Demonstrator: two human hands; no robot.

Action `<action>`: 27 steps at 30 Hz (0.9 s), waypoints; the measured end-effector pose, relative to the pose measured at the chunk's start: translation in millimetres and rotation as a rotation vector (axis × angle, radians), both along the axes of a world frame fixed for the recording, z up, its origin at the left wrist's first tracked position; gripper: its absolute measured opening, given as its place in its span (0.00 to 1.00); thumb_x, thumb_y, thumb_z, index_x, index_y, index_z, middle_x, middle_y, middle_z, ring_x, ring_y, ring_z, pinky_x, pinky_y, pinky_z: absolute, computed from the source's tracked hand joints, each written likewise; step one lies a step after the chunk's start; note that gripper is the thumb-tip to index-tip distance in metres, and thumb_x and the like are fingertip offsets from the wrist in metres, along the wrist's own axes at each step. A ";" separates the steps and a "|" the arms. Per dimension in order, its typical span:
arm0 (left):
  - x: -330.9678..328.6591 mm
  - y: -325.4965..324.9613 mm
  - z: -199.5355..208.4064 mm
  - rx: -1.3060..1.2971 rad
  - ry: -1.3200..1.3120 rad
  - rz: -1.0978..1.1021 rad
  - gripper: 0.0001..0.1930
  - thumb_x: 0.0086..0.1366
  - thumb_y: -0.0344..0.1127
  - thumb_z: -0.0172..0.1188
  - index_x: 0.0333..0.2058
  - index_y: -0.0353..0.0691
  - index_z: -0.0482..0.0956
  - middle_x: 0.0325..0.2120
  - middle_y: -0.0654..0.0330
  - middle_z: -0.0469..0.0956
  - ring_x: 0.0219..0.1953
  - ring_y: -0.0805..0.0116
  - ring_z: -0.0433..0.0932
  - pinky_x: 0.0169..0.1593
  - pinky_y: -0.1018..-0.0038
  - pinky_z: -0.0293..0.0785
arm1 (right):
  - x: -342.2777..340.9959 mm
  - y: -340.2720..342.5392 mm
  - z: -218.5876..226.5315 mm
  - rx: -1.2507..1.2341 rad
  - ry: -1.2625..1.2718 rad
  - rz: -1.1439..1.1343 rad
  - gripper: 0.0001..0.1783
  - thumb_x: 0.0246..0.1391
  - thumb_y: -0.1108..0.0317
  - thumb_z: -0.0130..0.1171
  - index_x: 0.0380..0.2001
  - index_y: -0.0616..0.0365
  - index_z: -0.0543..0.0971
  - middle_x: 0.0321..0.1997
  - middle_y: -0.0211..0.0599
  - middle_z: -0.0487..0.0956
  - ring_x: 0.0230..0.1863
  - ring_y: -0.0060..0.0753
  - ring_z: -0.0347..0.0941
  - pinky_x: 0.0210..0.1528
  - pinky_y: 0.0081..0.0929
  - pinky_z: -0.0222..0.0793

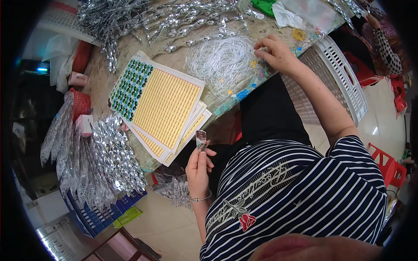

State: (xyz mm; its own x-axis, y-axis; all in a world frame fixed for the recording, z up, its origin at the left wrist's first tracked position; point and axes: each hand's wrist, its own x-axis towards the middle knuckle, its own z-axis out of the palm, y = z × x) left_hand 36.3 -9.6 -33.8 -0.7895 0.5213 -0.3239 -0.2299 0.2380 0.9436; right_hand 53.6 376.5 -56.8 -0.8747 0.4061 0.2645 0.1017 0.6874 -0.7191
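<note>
My left hand [199, 172], wearing a bracelet, is closed on a small shiny silver strip [200, 136] that stands up from the fingertips, just off the table's near edge. Beyond it lies a stack of sticker sheets [167, 108]. The top sheet has green-blue round stickers on one side and rows of yellow ones on the other. At the right side of a loose tangle of white string [220, 63], my right hand [278, 53] has its thumb and forefinger drawn close together. Whether a strand lies between them is too fine to see.
Twisted silver foil strips [187, 24] cover the table's far side. More silver strips [117, 152] hang over its left edge beside a red basket [80, 104]. A white plastic crate [344, 78] stands at right. Another person's sleeve [389, 54] shows at far right.
</note>
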 end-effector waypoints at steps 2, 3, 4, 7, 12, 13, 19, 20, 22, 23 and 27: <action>0.4 1.5 0.1 0.012 -0.016 0.003 0.19 0.71 0.37 0.45 0.53 0.30 0.70 0.32 0.64 0.75 0.23 0.85 0.65 0.25 0.88 0.60 | -1.9 -2.0 1.6 0.027 -0.086 -0.051 0.06 0.54 0.67 0.60 0.34 0.57 0.77 0.39 0.34 0.69 0.39 0.28 0.68 0.40 0.24 0.66; 0.6 2.7 1.0 0.013 -0.016 0.001 0.19 0.71 0.37 0.45 0.53 0.30 0.70 0.32 0.64 0.75 0.23 0.85 0.65 0.25 0.88 0.60 | -1.9 0.9 -2.8 0.028 -0.086 -0.052 0.06 0.54 0.67 0.60 0.34 0.57 0.77 0.39 0.34 0.69 0.39 0.28 0.68 0.40 0.24 0.66; 0.6 4.0 2.1 0.005 -0.009 -0.004 0.19 0.71 0.37 0.45 0.53 0.30 0.70 0.32 0.64 0.76 0.23 0.85 0.65 0.25 0.88 0.60 | -2.3 6.2 -11.6 0.110 -0.066 -0.025 0.07 0.53 0.67 0.60 0.33 0.57 0.77 0.38 0.34 0.69 0.39 0.28 0.68 0.40 0.25 0.66; 0.1 3.6 1.2 -0.001 -0.005 -0.006 0.19 0.71 0.38 0.46 0.53 0.30 0.70 0.32 0.64 0.76 0.23 0.85 0.65 0.24 0.88 0.60 | -3.2 12.0 -15.3 0.143 -0.040 0.012 0.07 0.52 0.67 0.61 0.33 0.57 0.77 0.36 0.33 0.69 0.39 0.29 0.68 0.41 0.25 0.66; -1.2 -1.4 -0.2 -0.007 0.004 0.013 0.19 0.71 0.38 0.45 0.53 0.30 0.70 0.32 0.64 0.76 0.23 0.85 0.65 0.25 0.88 0.60 | 0.4 0.9 15.7 -0.072 -0.079 -0.007 0.06 0.54 0.68 0.59 0.32 0.58 0.77 0.36 0.32 0.69 0.39 0.25 0.67 0.41 0.21 0.63; -2.1 -2.0 -0.6 -0.003 0.004 0.013 0.19 0.71 0.38 0.45 0.53 0.30 0.70 0.32 0.64 0.76 0.23 0.85 0.65 0.25 0.88 0.61 | 2.1 -2.2 25.2 -0.104 -0.024 0.015 0.06 0.56 0.68 0.57 0.32 0.59 0.76 0.36 0.30 0.70 0.39 0.23 0.66 0.41 0.20 0.62; -9.2 5.5 9.1 0.091 0.091 0.040 0.18 0.70 0.37 0.46 0.51 0.31 0.71 0.33 0.61 0.76 0.25 0.82 0.68 0.26 0.86 0.64 | 4.7 -34.8 90.6 -0.241 0.144 0.144 0.06 0.61 0.69 0.52 0.35 0.61 0.72 0.37 0.24 0.72 0.40 0.16 0.67 0.44 0.17 0.62; -11.2 6.8 13.2 0.111 0.126 0.039 0.17 0.70 0.37 0.47 0.49 0.31 0.72 0.33 0.61 0.76 0.26 0.82 0.69 0.27 0.85 0.65 | 2.5 -44.2 99.7 -0.305 0.161 0.201 0.06 0.61 0.69 0.52 0.35 0.61 0.72 0.37 0.26 0.73 0.41 0.17 0.67 0.45 0.17 0.63; -13.8 9.3 24.8 0.130 0.170 0.091 0.15 0.70 0.36 0.47 0.47 0.31 0.73 0.33 0.61 0.76 0.26 0.81 0.69 0.27 0.85 0.65 | -2.0 -68.9 114.6 -0.372 0.194 0.348 0.07 0.61 0.69 0.51 0.34 0.61 0.73 0.36 0.29 0.75 0.42 0.20 0.70 0.47 0.20 0.65; -15.6 11.5 30.7 0.145 0.203 0.129 0.14 0.69 0.35 0.47 0.45 0.31 0.74 0.32 0.61 0.76 0.26 0.81 0.69 0.27 0.85 0.65 | -1.4 -82.3 114.4 -0.358 0.156 0.384 0.07 0.62 0.69 0.50 0.34 0.61 0.73 0.34 0.31 0.75 0.40 0.21 0.71 0.46 0.21 0.66; -22.3 25.1 42.6 0.275 0.310 0.161 0.19 0.61 0.22 0.56 0.52 0.33 0.70 0.35 0.60 0.77 0.27 0.81 0.69 0.29 0.85 0.68 | -7.3 -137.1 107.4 -0.374 -0.145 0.677 0.06 0.61 0.70 0.50 0.34 0.61 0.72 0.25 0.33 0.77 0.30 0.27 0.75 0.34 0.26 0.70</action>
State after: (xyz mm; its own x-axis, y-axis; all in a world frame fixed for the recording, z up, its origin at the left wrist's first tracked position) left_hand 14.0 15.5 8.9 -0.9057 0.4174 0.0741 0.0600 -0.0469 0.9971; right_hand 46.3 239.4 50.6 -0.9790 -0.1876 0.0796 -0.1421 0.3485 -0.9265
